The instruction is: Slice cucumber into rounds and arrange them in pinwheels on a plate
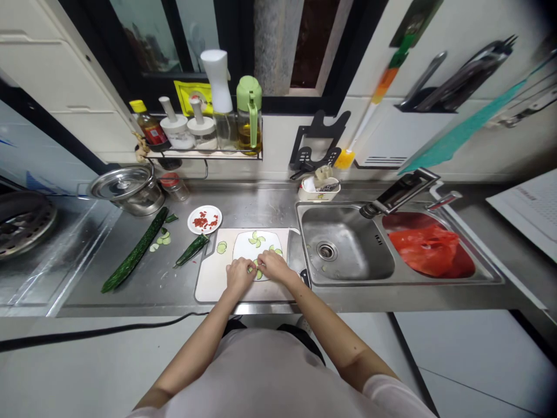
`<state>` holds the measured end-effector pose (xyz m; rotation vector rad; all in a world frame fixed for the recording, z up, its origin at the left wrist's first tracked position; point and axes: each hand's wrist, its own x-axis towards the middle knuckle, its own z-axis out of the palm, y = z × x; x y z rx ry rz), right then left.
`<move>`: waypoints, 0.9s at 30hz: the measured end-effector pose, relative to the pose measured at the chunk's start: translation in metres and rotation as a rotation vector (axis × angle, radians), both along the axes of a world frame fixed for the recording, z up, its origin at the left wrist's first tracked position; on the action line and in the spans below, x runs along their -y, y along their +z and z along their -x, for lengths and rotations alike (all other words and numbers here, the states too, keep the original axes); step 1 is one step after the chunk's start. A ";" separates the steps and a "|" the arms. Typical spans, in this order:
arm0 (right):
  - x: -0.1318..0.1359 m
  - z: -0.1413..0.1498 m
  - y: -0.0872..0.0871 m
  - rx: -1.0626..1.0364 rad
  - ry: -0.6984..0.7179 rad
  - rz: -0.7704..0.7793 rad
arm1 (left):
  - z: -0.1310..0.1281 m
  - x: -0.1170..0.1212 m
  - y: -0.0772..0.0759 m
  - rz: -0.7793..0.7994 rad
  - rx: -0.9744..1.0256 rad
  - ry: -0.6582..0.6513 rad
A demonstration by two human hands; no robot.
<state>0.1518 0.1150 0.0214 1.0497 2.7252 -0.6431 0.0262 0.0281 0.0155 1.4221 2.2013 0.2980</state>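
Observation:
A white plate (243, 247) lies on a pale cutting board (211, 278) at the counter's front. Thin cucumber slices (256, 238) are laid on the plate in a flower-like pattern. My left hand (238, 274) and my right hand (273, 265) meet at the plate's near edge, fingers pinched together on a cucumber slice (257, 269). One loose slice (221, 247) rests on the board left of the plate.
A long whole cucumber (134, 252), a shorter cut piece (192, 249) and loose slices (162, 240) lie left of the board. A small dish of red bits (204, 220) sits behind. Steel sink (343, 247) is right, with a red bag (429, 249) beyond. A pot (126, 188) stands far left.

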 end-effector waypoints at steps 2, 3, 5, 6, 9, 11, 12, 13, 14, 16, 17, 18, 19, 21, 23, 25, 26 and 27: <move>0.000 0.001 0.001 0.007 -0.001 -0.003 | -0.001 -0.001 0.000 0.005 0.000 0.000; 0.001 0.001 0.002 0.010 -0.003 -0.005 | -0.001 -0.001 0.000 0.009 0.001 0.000; 0.001 0.001 0.002 0.012 -0.006 -0.010 | -0.001 -0.002 0.000 0.021 0.007 -0.004; 0.001 0.001 0.002 0.010 -0.007 -0.012 | -0.001 -0.002 0.001 0.025 0.011 -0.008; 0.001 0.001 0.000 -0.002 -0.007 -0.020 | 0.000 -0.003 0.002 0.030 0.019 -0.022; 0.002 0.000 -0.002 -0.007 -0.004 -0.030 | 0.001 -0.004 0.004 0.033 0.029 -0.033; 0.002 0.000 -0.002 -0.007 -0.004 -0.036 | 0.002 -0.004 0.004 0.036 0.035 -0.037; 0.003 0.000 -0.003 -0.009 -0.002 -0.040 | 0.002 -0.004 0.005 0.037 0.040 -0.036; 0.004 0.000 -0.003 -0.013 -0.002 -0.044 | 0.002 -0.004 0.005 0.035 0.044 -0.034; 0.005 -0.001 -0.004 -0.023 -0.010 -0.043 | 0.002 -0.004 0.006 0.026 0.050 -0.026; 0.005 -0.002 -0.004 -0.028 -0.021 -0.043 | 0.003 -0.004 0.006 0.024 0.054 -0.025; 0.006 -0.002 -0.005 -0.032 -0.036 -0.046 | 0.003 -0.004 0.006 0.023 0.060 -0.025; 0.006 -0.002 -0.005 -0.034 -0.054 -0.052 | 0.003 -0.005 0.007 0.024 0.064 -0.026; 0.005 -0.003 -0.005 -0.035 -0.084 -0.065 | 0.003 -0.005 0.007 0.024 0.069 -0.029; 0.005 -0.003 -0.005 -0.030 -0.096 -0.070 | 0.004 -0.006 0.007 0.023 0.068 -0.033; 0.005 -0.003 -0.005 -0.019 -0.096 -0.068 | 0.005 -0.007 0.007 0.027 0.062 -0.040; 0.005 -0.003 -0.005 -0.014 -0.096 -0.069 | 0.005 -0.007 0.007 0.032 0.058 -0.044; 0.005 -0.003 -0.005 -0.011 -0.095 -0.071 | 0.005 -0.008 0.006 0.036 0.054 -0.050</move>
